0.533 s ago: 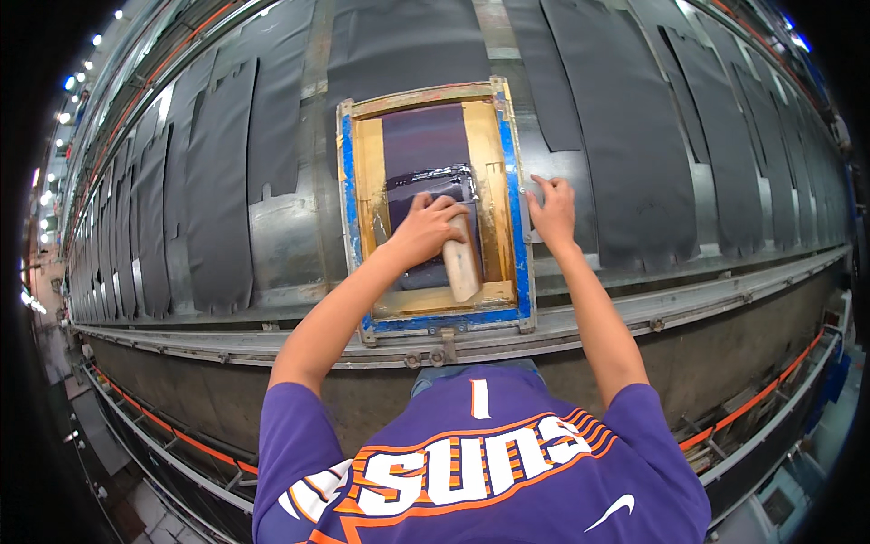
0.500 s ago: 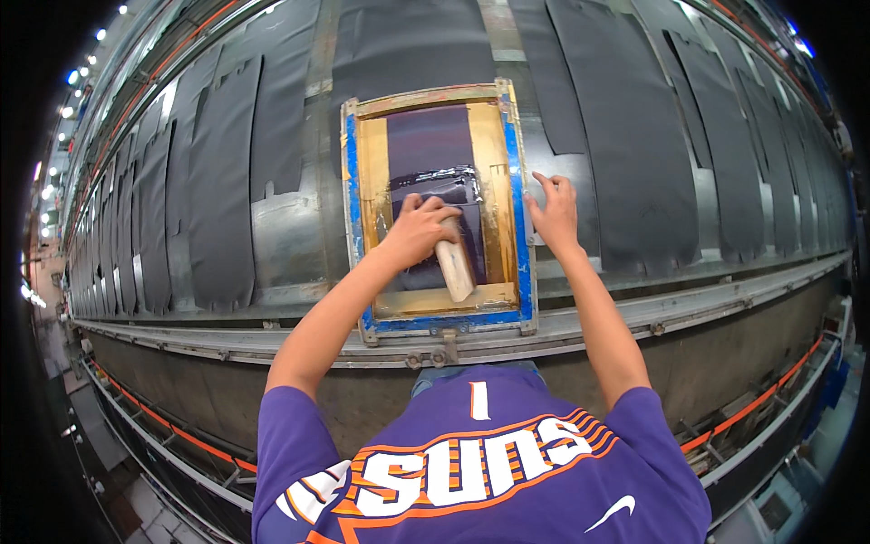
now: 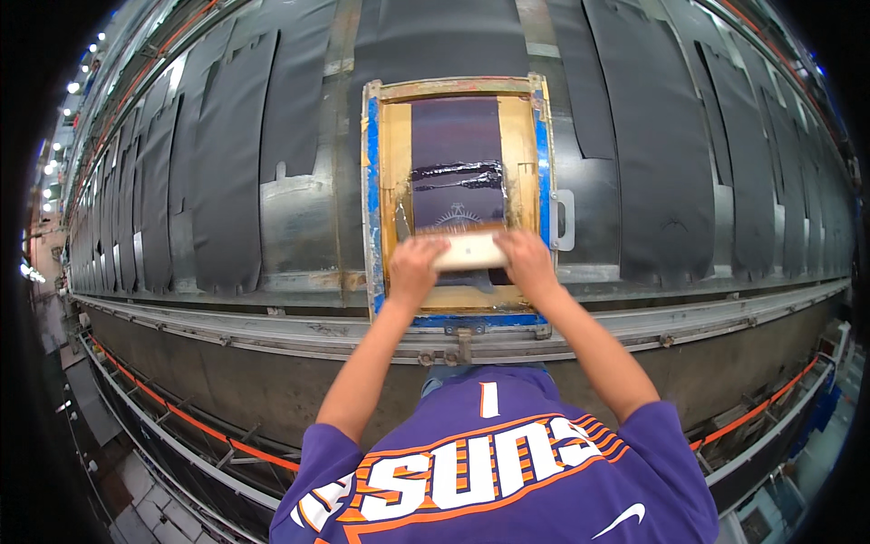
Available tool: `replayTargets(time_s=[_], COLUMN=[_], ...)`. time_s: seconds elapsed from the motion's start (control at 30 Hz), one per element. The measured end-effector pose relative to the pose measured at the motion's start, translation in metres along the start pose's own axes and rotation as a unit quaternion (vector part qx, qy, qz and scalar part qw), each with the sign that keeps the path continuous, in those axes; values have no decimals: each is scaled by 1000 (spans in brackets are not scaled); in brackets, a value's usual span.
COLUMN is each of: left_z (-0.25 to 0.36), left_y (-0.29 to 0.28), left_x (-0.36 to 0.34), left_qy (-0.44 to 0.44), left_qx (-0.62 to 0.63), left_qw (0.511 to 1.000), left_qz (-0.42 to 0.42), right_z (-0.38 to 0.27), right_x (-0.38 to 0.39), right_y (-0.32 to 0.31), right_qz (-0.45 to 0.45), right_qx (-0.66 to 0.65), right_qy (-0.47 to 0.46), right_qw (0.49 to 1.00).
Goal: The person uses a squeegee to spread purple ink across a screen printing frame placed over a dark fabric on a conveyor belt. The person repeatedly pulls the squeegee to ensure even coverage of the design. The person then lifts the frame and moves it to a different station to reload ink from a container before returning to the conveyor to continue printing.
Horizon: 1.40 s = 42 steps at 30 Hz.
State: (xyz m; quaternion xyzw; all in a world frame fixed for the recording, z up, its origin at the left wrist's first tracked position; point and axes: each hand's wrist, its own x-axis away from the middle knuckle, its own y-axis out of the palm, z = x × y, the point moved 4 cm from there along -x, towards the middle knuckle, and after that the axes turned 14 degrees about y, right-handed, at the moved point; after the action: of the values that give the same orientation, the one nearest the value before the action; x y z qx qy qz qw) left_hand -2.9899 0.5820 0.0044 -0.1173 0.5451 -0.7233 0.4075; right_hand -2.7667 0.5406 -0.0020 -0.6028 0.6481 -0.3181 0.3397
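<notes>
A printing screen frame (image 3: 546, 136) with blue tape and tan borders lies on the long bench. Its dark purple mesh (image 3: 456, 127) carries glossy ink streaks (image 3: 458, 172) and a pale line pattern (image 3: 458, 215) in the lower part. A wooden-handled squeegee (image 3: 469, 252) lies crosswise over the lower mesh, gripped at its left end by my left hand (image 3: 419, 261) and at its right end by my right hand (image 3: 526, 258). A metal handle (image 3: 565, 218) sticks out from the frame's right side.
Dark grey sheets (image 3: 662, 154) lie in rows along the metal bench (image 3: 290, 204) on both sides. A metal rail (image 3: 634, 331) runs along the near edge. Orange strips (image 3: 752, 408) line lower rails beside me.
The squeegee has turned from lengthwise to crosswise. My right hand has left the frame's right side and taken the squeegee's right end; my left hand has shifted down onto its left end.
</notes>
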Motion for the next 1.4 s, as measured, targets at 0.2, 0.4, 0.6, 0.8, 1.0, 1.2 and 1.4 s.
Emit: replayTargets(time_s=[0.2,0.4,0.6,0.8,1.0,1.2,1.4], left_z=[-29,-67,9,-14,-82,-36,49], left_y=[-24,6,0,-39,-32,-9,-7], left_x=[-43,-90,22,-18,-99,-32,35], left_qy=[-12,-10,-13,-89,-86,-10,35], left_qx=[54,-3,14,133,117,37,89], left_qw=[998,1000,1000,986,989,999,995], left_qz=[-4,-10,-14,-49,-1,28,2], right_z=[-4,28,7,15,112,108,129], right_x=[-50,-109,31,5,-47,-66,-67], right_y=[-18,16,36,-30,-39,-7,-29], right_qz=[-21,10,-3,-4,172,51,215], right_qx=[-9,-46,-42,-250,-190,-306,-111], right_qy=[-3,114,39,84,333,381,210], right_qw=[1000,992,998,965,907,871,947])
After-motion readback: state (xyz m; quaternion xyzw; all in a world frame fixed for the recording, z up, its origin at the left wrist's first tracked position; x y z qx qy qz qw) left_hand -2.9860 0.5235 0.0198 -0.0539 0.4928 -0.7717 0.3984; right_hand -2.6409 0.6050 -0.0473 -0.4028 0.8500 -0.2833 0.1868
